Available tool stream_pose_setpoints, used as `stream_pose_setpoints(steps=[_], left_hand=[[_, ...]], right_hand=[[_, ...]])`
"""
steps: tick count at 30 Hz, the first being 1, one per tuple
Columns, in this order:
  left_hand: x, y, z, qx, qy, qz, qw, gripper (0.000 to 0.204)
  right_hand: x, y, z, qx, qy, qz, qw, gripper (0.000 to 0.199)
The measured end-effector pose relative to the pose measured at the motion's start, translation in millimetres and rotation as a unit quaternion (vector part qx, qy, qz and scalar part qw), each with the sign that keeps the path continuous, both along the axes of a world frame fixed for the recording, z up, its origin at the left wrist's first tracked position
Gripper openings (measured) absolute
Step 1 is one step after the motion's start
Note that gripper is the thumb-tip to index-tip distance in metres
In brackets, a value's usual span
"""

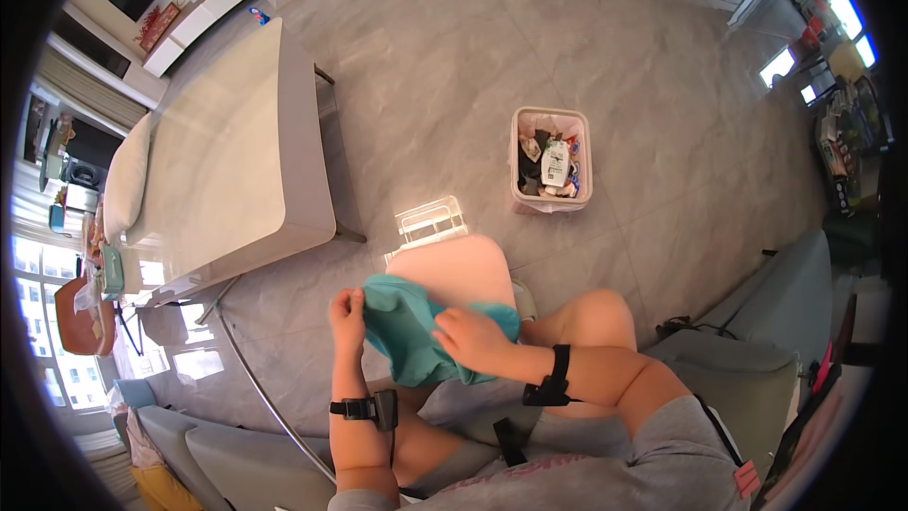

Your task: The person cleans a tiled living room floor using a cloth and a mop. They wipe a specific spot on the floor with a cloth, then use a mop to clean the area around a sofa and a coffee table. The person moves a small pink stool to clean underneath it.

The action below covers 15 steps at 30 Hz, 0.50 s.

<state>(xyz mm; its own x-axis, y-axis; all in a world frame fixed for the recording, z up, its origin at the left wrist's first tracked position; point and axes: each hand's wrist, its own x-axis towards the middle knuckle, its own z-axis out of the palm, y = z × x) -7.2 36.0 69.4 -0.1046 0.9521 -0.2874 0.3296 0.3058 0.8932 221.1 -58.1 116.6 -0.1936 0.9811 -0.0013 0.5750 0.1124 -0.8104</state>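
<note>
Over the lap (459,407), partly across a pink board (456,260), teal cloth (402,333) hangs btwn both hands: L hand (347,314) pinches its upper L edge, R hand (468,338) clutches it farther R. Beyond board, slightly R: pale pink bin (549,205) w/ mixed trash (555,163), on grey floor (690,170). Lg. white table (222,151) to L.

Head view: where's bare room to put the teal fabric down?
Free: grey tiled floor between the long white table and the pink rectangular plastic bin; floor right of the bin, before the grey sofa; the table's middle. Crowded: the filled bin and the pink round-cornered panel, partly hidden by the teal fabric in left hand and right hand.
</note>
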Motion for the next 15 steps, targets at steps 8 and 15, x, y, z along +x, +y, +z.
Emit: stream_pose_setpoints(steps=[8, 15], left_hand=[[-52.8, 12.1, 3.8, 0.213, 0.1, 0.168, 0.957, 0.031], [-134.7, 9.0, 40.7, 0.217, 0.308, 0.393, 0.839, 0.039]], right_hand=[[35.8, 21.7, -8.8, -0.23, 0.0, 0.139, 0.963, 0.058], [36.0, -39.7, -119.0, -0.755, 0.229, 0.065, 0.611, 0.085]])
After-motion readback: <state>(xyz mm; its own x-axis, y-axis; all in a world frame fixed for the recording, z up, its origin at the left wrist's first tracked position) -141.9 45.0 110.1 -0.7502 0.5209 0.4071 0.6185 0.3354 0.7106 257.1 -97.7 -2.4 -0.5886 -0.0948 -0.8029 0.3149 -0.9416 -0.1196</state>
